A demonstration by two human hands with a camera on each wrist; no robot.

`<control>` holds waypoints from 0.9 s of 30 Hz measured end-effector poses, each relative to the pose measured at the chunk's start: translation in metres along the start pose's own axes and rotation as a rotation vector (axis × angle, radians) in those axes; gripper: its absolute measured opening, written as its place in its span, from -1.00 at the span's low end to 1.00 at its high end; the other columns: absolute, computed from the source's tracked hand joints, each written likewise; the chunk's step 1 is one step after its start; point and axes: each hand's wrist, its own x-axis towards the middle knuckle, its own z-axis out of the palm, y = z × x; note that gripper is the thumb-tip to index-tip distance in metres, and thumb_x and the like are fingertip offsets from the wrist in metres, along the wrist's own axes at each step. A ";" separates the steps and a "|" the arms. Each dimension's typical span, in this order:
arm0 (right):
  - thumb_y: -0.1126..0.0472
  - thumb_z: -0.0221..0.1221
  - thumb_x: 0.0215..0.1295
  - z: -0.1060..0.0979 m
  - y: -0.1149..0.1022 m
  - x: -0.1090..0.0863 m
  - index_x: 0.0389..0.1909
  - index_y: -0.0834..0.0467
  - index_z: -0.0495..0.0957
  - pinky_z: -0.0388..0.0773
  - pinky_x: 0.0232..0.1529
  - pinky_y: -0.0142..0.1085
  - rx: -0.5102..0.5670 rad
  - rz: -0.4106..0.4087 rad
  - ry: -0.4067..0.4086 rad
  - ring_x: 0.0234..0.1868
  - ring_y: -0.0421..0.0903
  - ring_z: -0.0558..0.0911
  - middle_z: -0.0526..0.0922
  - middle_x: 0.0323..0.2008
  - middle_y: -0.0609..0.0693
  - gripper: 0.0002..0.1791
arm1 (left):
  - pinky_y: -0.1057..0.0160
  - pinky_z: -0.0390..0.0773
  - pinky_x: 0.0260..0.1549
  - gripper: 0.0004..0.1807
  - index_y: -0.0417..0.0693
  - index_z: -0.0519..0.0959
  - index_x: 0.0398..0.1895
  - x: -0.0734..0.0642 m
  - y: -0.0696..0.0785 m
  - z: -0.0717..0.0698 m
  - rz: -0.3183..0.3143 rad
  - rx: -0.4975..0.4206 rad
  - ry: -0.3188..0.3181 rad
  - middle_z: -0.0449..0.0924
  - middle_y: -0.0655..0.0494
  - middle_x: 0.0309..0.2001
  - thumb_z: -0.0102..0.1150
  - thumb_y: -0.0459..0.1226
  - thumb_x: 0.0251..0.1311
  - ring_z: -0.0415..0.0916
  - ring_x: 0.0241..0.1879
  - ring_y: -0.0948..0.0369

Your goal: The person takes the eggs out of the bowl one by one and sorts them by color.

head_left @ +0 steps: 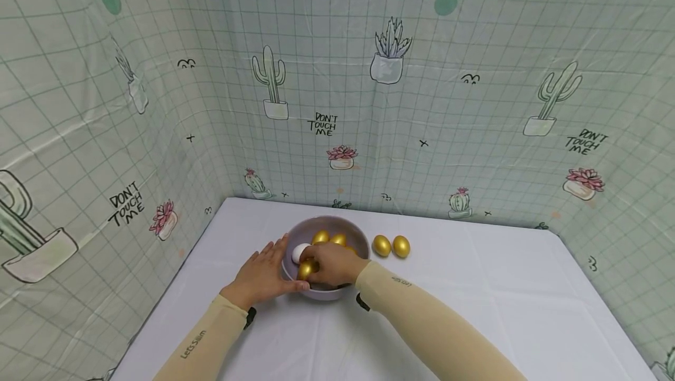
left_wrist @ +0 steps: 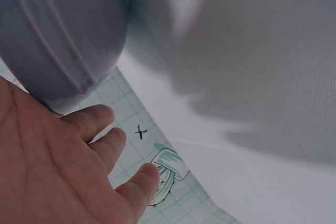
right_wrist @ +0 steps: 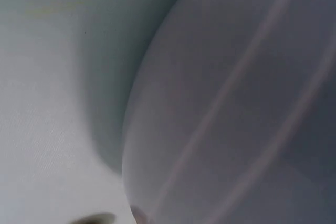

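The right-hand grip is down inside a mauve bowl, its fingers curled and, as far as the head view shows, pinching a gold egg at the fingertips, on the grip's left. A white egg sits in the bowl just beyond that pinch, close against the fingers. Farther past the knuckles lie more gold eggs, partly covered by the hand. Outside the bowl, to the right of this grip and a little beyond it, a pair of gold eggs rests side by side on the white-covered table.

The left-hand grip is released: its fingers spread past the bowl's left side and its thumb lies along the near rim, so it seems to be steadying the bowl. The right wrist view shows mostly the bowl's outer wall and not the fingers.

The step in hand looks like handling one egg within the bowl; whether it is being set down or picked up cannot be told. Either way, the next move seems to call for a light, careful pinch, keeping the white egg unknocked, while the left palm keeps the bowl from sliding.
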 end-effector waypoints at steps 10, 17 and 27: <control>0.11 0.36 0.20 -0.006 0.006 -0.003 0.02 0.03 0.64 0.48 -0.18 -0.47 0.006 0.002 0.041 -0.29 -0.35 0.52 0.63 -0.18 -0.26 -0.65 | -0.29 0.12 0.30 0.36 -0.22 -0.10 0.59 0.001 0.000 0.002 -0.008 0.000 -0.003 0.06 -0.21 0.51 0.16 0.48 -0.02 0.03 0.47 -0.18; 0.10 0.35 0.22 -0.012 0.011 -0.006 0.06 0.07 0.63 0.49 -0.17 -0.45 0.033 0.001 0.065 -0.24 -0.33 0.53 0.63 -0.13 -0.23 -0.61 | -0.28 0.12 0.31 0.38 -0.19 -0.11 0.60 0.001 -0.001 0.003 -0.013 -0.005 0.002 0.07 -0.21 0.51 0.15 0.51 -0.06 0.03 0.47 -0.17; 0.11 0.36 0.21 -0.041 0.015 -0.017 0.05 0.07 0.64 0.48 -0.05 -0.34 0.047 0.013 0.096 -0.17 -0.26 0.53 0.63 -0.12 -0.22 -0.62 | -0.28 0.10 0.32 0.40 -0.21 -0.13 0.60 0.002 0.001 0.001 -0.029 0.003 -0.017 0.05 -0.20 0.52 0.13 0.53 -0.07 0.02 0.47 -0.18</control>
